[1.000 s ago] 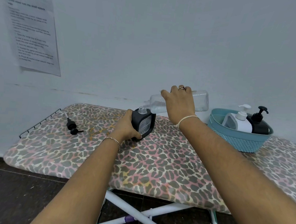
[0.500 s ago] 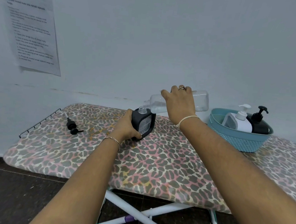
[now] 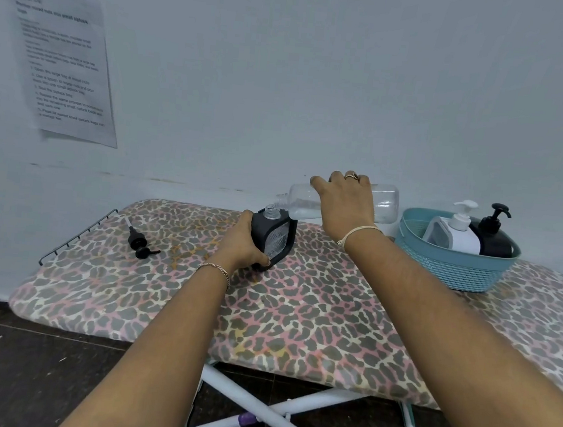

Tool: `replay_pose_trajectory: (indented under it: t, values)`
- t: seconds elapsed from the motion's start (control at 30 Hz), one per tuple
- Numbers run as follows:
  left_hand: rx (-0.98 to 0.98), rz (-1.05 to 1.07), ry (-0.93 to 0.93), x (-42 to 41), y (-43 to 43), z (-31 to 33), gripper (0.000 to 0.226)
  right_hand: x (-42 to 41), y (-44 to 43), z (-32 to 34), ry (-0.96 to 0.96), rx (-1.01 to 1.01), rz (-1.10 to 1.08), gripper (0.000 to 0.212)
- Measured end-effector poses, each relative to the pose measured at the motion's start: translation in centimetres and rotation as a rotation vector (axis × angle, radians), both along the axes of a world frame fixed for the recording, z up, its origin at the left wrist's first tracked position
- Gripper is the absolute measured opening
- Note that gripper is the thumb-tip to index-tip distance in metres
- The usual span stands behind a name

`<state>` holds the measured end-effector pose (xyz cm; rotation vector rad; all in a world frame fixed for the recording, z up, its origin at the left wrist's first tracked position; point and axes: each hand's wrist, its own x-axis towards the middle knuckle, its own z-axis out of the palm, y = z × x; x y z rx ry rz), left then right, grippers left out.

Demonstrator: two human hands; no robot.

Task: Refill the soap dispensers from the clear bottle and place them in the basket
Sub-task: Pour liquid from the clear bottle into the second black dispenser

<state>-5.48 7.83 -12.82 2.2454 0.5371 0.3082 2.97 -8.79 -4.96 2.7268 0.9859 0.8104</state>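
Note:
A black square soap dispenser (image 3: 275,237) stands on the ironing board with its neck uncovered. My left hand (image 3: 243,244) grips its left side. My right hand (image 3: 344,202) holds the clear bottle (image 3: 383,204) tipped almost level, its mouth just above the dispenser's neck. The black pump top (image 3: 138,243) lies on the board to the left. A teal basket (image 3: 454,262) at the right holds a white dispenser (image 3: 455,233) and a black dispenser (image 3: 491,238).
The ironing board (image 3: 298,311) has a leopard-print cover and a wire rack (image 3: 75,238) at its left end. It stands against a pale wall carrying a printed sheet (image 3: 61,61). White crossed legs and a dark floor show below.
The clear bottle's mouth has lifted slightly off the dispenser's neck. Both hands hold their places.

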Motion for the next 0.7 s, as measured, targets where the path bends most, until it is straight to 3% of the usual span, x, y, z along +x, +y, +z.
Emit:
replay_pose_trajectory:
  t: [0.7]
  values:
    - [0.011,0.002,0.007,-0.02,-0.08,0.05,0.077,-0.29,0.23,0.40,-0.099,-0.031,0.023,0.052]
